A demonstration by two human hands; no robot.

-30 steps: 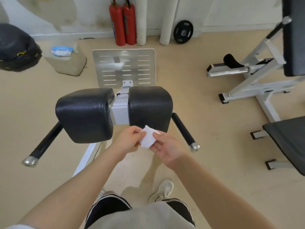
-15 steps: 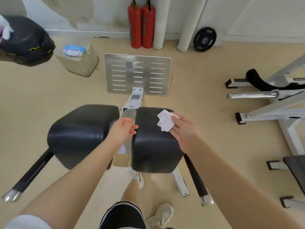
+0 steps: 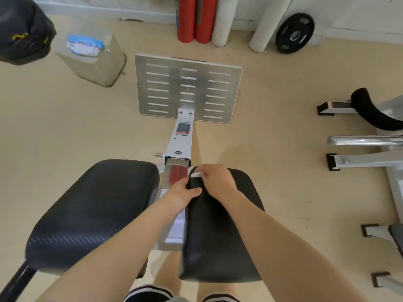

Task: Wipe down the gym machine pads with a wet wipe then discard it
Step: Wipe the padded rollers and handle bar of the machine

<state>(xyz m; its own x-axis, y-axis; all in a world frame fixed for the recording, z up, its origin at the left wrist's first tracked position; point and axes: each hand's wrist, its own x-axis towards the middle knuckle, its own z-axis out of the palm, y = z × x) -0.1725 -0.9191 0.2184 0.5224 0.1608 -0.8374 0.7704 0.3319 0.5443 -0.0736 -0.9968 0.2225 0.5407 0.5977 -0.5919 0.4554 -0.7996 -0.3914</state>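
wet wipe on the right gym pad

two black, textured, rounded pads sit side by side on a white metal frame: the left pad (image 3: 93, 205) lies bare, the right pad (image 3: 220, 232) has both hands at its far inner corner. the wet wipe (image 3: 196, 174) is white and crumpled, mostly hidden under the right hand (image 3: 218, 182), which presses it onto the right pad's far edge; only a small bit shows. the left hand (image 3: 181, 194) grips the right pad's inner edge, thumb on top.
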